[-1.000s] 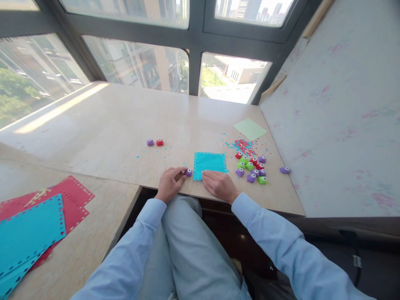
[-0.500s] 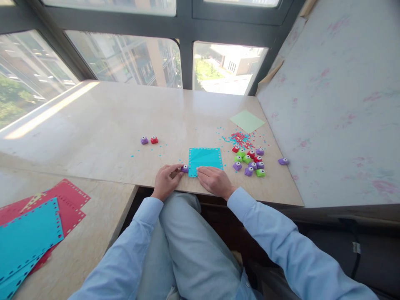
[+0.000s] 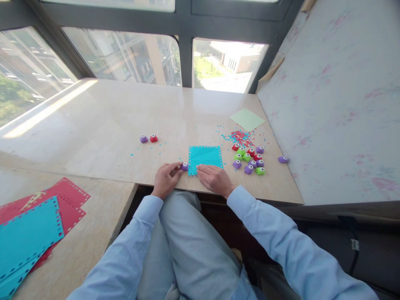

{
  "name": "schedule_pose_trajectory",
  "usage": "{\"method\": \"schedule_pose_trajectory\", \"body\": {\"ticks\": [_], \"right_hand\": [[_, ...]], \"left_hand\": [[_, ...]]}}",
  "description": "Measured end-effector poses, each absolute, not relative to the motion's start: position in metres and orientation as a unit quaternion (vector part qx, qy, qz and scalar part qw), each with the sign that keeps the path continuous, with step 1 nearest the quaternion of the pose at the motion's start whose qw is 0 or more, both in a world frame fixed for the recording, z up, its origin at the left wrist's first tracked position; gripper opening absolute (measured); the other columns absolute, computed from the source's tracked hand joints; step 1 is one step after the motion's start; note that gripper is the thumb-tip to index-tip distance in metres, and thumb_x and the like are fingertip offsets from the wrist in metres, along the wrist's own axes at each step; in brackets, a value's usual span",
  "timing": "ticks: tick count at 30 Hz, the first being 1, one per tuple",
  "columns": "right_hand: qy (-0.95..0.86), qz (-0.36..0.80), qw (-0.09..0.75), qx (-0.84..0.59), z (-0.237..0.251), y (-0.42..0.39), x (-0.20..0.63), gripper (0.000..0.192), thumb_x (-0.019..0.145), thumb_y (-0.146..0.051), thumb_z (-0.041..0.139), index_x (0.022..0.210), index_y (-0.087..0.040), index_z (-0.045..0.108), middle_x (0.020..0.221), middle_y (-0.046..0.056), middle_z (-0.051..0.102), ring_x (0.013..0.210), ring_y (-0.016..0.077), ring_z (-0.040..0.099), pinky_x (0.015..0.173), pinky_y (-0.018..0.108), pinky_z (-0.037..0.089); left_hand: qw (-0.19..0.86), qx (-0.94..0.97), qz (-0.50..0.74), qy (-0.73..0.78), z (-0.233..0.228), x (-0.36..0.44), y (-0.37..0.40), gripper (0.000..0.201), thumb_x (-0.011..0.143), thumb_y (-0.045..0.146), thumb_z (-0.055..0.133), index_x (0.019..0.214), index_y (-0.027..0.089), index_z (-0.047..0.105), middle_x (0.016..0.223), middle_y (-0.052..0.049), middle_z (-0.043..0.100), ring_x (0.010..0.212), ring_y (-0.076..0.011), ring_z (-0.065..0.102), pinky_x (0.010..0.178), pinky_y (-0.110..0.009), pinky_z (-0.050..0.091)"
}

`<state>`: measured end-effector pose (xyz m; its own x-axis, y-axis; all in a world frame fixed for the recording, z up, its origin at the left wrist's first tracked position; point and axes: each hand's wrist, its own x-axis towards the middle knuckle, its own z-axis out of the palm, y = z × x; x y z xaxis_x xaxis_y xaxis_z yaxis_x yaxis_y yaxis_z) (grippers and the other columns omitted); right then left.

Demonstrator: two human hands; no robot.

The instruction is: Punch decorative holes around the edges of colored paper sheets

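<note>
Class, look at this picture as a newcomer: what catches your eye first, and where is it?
A bright teal paper square lies at the table's near edge, pinned by the right hand. The left hand grips a small purple punch at the square's left edge. Right of it sits a cluster of colourful punches.

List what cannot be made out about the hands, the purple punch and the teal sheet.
Head view only:
- Purple punch: left hand fingers cover its near side; cutting shape too small.
- Teal sheet: near edge hidden under right hand.
- Hole shapes along its border: too small.
</note>
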<state>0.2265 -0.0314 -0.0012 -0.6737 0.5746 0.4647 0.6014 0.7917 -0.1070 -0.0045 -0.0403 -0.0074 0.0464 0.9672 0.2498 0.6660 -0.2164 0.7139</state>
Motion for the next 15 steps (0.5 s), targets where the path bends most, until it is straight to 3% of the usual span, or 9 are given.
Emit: {"method": "schedule_pose_trajectory", "body": {"ticks": [15], "right_hand": [[-0.907, -0.018, 0.252, -0.336, -0.002, -0.0277, 0.2236, 0.022, 0.097, -0.016, 0.048, 0.101, -0.016, 0.07, 0.116, 0.009, 0.071, 0.109, 0.0214, 0.066, 0.091, 0.034, 0.055]], "left_hand": [[0.201, 0.701, 0.355, 0.585, -0.0084, -0.0053, -0.0404, 0.028, 0.085, 0.033, 0.064, 0.111, 0.025, 0.071, 0.094, -0.004, 0.073, 0.09, -0.0202, 0.063, 0.087, -0.035, 0.05]]}}
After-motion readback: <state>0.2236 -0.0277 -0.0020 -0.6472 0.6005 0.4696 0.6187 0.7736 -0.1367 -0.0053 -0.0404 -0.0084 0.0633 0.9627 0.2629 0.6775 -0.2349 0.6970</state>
